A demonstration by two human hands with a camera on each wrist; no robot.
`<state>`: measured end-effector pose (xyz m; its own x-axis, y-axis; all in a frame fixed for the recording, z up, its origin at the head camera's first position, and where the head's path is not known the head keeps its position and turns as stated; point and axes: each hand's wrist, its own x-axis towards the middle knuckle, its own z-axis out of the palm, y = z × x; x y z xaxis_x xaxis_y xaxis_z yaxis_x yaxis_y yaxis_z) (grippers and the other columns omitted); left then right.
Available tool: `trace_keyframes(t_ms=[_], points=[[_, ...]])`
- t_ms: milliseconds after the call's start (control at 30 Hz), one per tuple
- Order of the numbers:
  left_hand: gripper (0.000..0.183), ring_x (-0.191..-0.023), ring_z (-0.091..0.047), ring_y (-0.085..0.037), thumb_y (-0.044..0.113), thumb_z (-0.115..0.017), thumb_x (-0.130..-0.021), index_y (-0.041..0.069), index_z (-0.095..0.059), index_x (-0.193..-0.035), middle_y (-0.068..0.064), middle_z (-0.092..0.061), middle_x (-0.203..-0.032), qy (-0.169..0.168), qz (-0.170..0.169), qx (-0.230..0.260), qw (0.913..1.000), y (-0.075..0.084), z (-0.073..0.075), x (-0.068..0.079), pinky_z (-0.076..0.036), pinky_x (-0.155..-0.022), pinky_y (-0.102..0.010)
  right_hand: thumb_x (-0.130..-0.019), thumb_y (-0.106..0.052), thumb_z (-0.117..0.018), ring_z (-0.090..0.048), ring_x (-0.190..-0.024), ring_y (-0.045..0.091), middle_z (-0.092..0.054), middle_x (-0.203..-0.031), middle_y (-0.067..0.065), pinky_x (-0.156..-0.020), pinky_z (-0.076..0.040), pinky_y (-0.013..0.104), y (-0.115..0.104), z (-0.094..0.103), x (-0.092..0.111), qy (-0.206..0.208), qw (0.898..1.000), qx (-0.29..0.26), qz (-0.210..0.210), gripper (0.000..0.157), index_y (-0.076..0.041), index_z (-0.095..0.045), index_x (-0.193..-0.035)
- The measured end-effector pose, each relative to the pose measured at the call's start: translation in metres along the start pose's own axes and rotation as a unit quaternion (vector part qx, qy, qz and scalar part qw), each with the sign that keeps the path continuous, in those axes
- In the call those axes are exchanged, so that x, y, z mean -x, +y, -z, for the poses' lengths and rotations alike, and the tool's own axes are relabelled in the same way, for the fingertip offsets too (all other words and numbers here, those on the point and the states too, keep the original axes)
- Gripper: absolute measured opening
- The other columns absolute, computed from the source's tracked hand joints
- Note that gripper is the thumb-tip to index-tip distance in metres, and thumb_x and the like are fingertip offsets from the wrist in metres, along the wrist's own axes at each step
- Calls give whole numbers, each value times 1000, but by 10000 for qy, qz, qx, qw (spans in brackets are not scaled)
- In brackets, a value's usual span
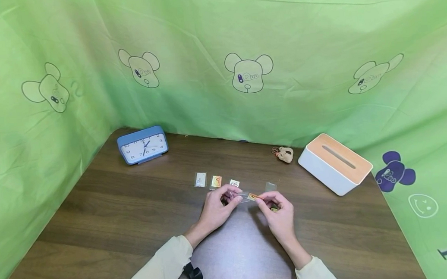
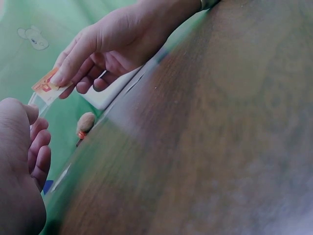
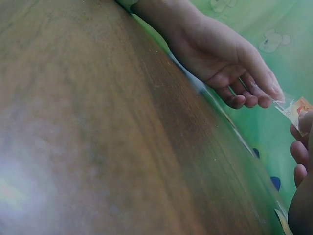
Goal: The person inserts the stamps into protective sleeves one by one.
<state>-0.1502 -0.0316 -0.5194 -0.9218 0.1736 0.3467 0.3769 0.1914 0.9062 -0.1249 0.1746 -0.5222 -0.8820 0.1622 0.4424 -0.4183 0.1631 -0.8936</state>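
Observation:
My left hand (image 1: pixel 214 207) pinches a small clear plastic sleeve (image 1: pixel 244 195) between thumb and fingers. In my right hand (image 1: pixel 282 217) is an orange and yellow stamp (image 1: pixel 253 196), pinched at one end. A toothed edge shows on the stamp (image 3: pixel 297 110) in the right wrist view, where it overlaps the mouth of the sleeve (image 3: pixel 285 103). Beyond the left hand lie a pale stamp (image 1: pixel 201 179) in a sleeve, an orange stamp (image 1: pixel 216 181) and another pale stamp (image 1: pixel 234 183), partly hidden. A yellow-green piece (image 1: pixel 274 208) peeks out beneath the right hand.
Another clear sleeve (image 1: pixel 271 186) lies just past the right hand. Farther back are a blue alarm clock (image 1: pixel 144 146) at left, a small beige trinket with red cord (image 1: pixel 285 154), and a white tissue box with wooden lid (image 1: pixel 329 173). Green cloth (image 1: pixel 203 71) surrounds the wooden table (image 1: pixel 107 208).

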Motion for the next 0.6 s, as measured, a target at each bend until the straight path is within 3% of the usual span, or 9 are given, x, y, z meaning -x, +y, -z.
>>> trace_keyframes(t_ms=[300, 600], points=[[14, -75, -62, -6, 4, -85, -97, 8, -81, -109, 0, -70, -83, 3, -192, -74, 9998, -2, 0, 1, -55, -70, -23, -87, 16, -82, -60, -69, 4, -72, -79, -5, -64, -48, 15, -2, -1, 1, 27, 9996, 57, -288, 15, 4, -77, -95], [13, -75, -61, -8, 5, -86, -96, 10, -82, -107, 1, -66, -84, 151, -497, -182, 9985, -3, -1, 1, -57, -69, -29, -87, 17, -82, -57, -68, 5, -70, -76, -3, -62, -46, 15, -3, -1, 1, -44, 9997, 91, -244, 17, 2, -78, -95]])
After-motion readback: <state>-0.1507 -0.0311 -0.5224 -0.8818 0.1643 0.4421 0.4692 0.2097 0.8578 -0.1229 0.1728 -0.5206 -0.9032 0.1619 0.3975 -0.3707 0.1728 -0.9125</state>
